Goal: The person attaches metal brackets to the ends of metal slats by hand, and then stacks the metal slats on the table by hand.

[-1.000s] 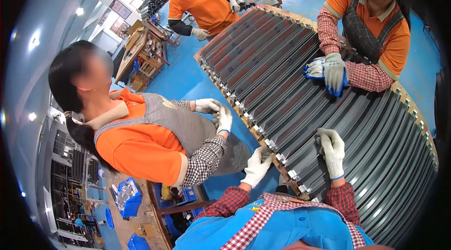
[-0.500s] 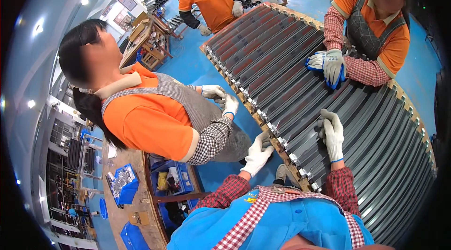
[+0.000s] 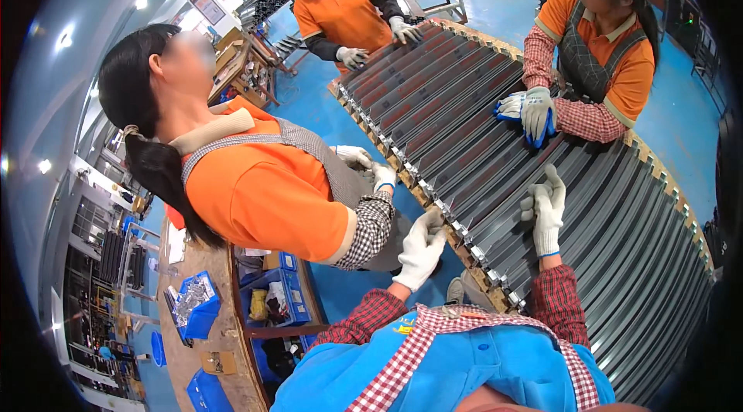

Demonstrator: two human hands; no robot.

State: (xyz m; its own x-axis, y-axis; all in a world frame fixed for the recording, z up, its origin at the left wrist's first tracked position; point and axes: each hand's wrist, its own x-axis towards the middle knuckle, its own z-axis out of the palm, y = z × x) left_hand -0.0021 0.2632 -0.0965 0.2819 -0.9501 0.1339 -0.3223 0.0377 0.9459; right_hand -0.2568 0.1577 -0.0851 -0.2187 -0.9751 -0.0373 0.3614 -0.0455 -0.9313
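Observation:
Long dark metal strips (image 3: 495, 149) lie side by side across a large wooden-edged table, with small metal clips (image 3: 433, 197) along their near-left ends. My right hand (image 3: 546, 214), in a white and grey glove, is over the strips with fingers apart, the index finger stretched out. Nothing shows in it; whether it touches the strips I cannot tell. My left hand (image 3: 420, 253), gloved alike, is beside the table's wooden edge (image 3: 476, 272), fingers loosely bent and slightly apart, holding nothing visible.
Three co-workers in orange shirts stand around: one at left (image 3: 263, 187), one at the far end (image 3: 348, 9), one at right (image 3: 600, 63), gloved hands on the strips. A workbench (image 3: 228, 280) at lower left bears a blue bin (image 3: 196, 305) of metal parts.
The far co-worker's hands have come down onto the strip ends. The right co-worker's head has turned toward the far end. My right hand's fingers have spread; my left hand has hardly moved.

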